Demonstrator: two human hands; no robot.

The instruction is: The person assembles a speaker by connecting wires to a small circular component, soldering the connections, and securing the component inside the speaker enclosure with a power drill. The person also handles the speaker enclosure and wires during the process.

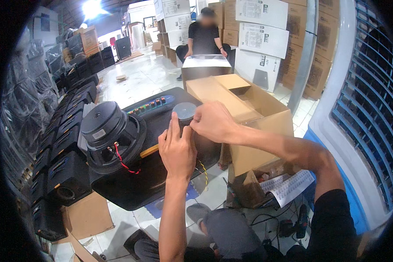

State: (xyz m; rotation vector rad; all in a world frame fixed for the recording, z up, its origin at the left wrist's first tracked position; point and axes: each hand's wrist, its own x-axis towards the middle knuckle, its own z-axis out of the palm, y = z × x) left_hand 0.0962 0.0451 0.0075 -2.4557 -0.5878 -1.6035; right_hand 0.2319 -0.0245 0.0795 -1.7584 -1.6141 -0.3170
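A large black woofer rests face down, magnet up, on a black speaker cabinet. Red and black wires hang from its terminals. Farther right sits a small round grey-topped driver. My left hand reaches to its near side, one finger stretched up against its edge and the others apart and partly bent. At the driver's right edge my right hand is closed in a pinch; what lies between its fingertips is hidden. A circuit board with coils lies along the cabinet's far side.
An open cardboard box stands right of the cabinet, with printed sheets below. Black speakers line the left. A co-worker handles a box ahead. A drill and cables lie lower right, beside a blue-grilled cooler.
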